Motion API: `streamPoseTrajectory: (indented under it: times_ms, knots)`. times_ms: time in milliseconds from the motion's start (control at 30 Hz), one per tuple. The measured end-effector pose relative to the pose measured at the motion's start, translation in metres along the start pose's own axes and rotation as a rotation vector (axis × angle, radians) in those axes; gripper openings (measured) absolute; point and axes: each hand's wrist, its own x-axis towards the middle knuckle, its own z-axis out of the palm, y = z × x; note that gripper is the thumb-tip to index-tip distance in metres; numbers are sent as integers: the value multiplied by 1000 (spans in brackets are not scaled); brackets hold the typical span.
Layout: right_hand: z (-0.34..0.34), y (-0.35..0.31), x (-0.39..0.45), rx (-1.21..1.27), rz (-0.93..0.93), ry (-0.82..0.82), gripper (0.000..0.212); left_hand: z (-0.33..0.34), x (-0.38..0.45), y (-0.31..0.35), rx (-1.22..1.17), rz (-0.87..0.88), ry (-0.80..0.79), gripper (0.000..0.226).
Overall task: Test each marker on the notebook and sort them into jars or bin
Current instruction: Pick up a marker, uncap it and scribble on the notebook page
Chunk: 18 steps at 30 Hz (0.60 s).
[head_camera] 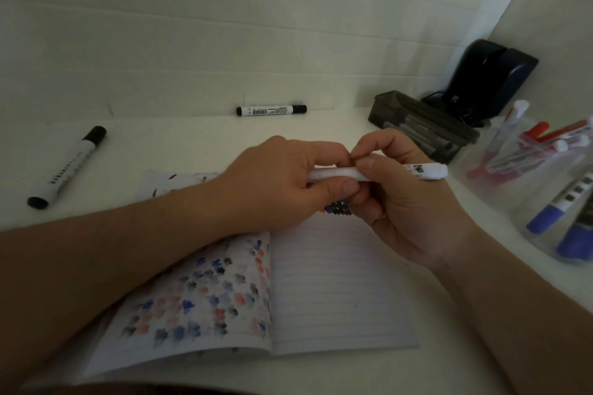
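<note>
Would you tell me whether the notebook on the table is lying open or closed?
Open. The notebook lies flat with two pages spread: the left covered in coloured marker blots, the right lined and mostly blank.

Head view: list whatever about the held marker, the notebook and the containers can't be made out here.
- Marker: cap end and ink colour hidden inside the left hand and right hand.
- Notebook: upper part of the pages covered by both hands.
- Dark bin: contents too dim to identify.
- Blue markers: their clear jar is cut off by the right edge.
</note>
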Motion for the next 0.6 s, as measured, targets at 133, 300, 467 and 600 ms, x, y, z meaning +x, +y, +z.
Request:
streamPoseTrajectory:
  times_ms: [133,300,467,600]
  knots:
    - [-4,2,0,-148,-76,-14,13,-2,-2,-1,59,-20,0,22]
    - [-22,-11,1,-76,20,-67,25,-7,-3,5,242,-142,-104,81]
    - [-58,-31,-5,-89,123,-117,31,-10,-9,-2,307,-168,-251,85]
    - [-55,-12,-4,-365,100,1,23,-8,-8,-11,456,-90,-361,67]
